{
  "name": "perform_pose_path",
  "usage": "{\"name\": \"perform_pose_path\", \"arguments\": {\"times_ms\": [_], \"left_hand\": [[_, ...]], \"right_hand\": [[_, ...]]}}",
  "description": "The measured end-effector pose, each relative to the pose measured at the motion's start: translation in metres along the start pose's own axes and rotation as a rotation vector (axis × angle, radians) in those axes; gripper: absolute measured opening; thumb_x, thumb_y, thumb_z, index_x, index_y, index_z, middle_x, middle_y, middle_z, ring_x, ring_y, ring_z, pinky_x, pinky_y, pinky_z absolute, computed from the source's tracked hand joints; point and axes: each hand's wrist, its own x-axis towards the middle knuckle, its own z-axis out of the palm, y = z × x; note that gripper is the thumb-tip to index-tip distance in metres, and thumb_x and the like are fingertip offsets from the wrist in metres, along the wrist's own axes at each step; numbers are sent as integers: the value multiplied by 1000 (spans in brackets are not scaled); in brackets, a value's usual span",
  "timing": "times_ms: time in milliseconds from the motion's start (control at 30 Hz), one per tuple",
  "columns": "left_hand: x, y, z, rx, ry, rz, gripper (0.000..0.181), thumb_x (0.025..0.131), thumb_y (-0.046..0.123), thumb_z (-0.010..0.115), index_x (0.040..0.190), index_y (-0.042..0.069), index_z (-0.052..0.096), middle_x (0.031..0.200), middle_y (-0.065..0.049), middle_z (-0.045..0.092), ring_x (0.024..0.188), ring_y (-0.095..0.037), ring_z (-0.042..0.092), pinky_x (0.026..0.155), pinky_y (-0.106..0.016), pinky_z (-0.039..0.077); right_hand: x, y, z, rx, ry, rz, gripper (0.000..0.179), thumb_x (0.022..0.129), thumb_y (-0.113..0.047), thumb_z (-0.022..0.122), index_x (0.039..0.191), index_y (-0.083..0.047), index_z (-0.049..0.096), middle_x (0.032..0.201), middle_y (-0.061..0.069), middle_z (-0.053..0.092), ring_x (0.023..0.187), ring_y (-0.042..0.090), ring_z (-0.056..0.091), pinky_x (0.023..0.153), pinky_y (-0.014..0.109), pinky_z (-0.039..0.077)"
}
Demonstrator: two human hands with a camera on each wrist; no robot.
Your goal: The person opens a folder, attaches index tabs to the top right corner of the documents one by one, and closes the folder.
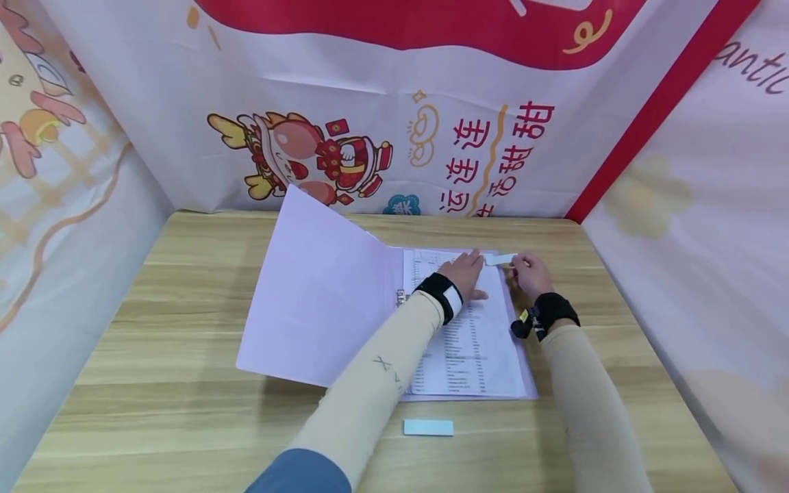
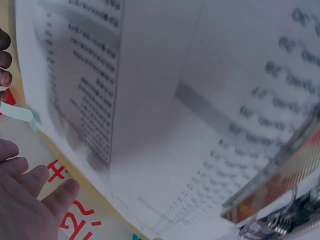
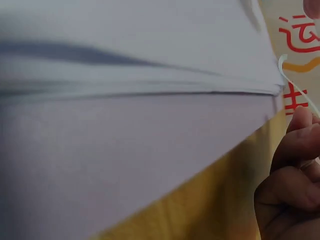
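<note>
A lilac ring binder [image 1: 320, 294] lies open on the table, its cover raised at the left. Printed sheets [image 1: 465, 349] sit on its right side, beside the metal rings [image 1: 401, 297]. My left hand [image 1: 465, 274] rests on the upper part of the top sheet, fingers extended. At the upper right corner, my right hand [image 1: 533, 275] pinches one end of a pale blue sticky note strip [image 1: 501, 259]. The strip's other end meets the page edge; in the right wrist view the strip [image 3: 296, 85] looks curved. Whether it sticks there I cannot tell.
A light blue pad of sticky notes [image 1: 428, 428] lies on the wood-grain table [image 1: 185, 411] in front of the binder. Printed cloth walls [image 1: 345, 75] enclose the table at the back and both sides.
</note>
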Motion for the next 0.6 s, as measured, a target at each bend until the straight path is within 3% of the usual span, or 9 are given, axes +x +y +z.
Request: {"name": "perform_pose_path", "arguments": {"times_ms": [133,333,600], "left_hand": [[-2,4,2,23,-56,-5,96,94,64,60,164,13,19,170,-4,14,154,-21,20,119,-43,33],[-13,16,-4,69,-61,9,99,93,68,57,164,12,15,171,-2,8,155,-19,17,119,-40,33],[0,16,11,75,-103,3,109,87,76,57,165,16,9,171,2,2,153,-18,23,118,-43,33]], "right_hand": [[7,9,1,-17,15,22,31,110,-30,44,115,-2,53,73,-1,58,59,12,50,56,25,41],[6,10,5,-108,65,-15,30,109,-28,46,115,-1,57,75,0,58,61,12,52,57,24,43],[7,15,8,-145,97,-48,27,107,-25,48,107,0,58,72,0,59,61,11,53,55,22,43]]}}
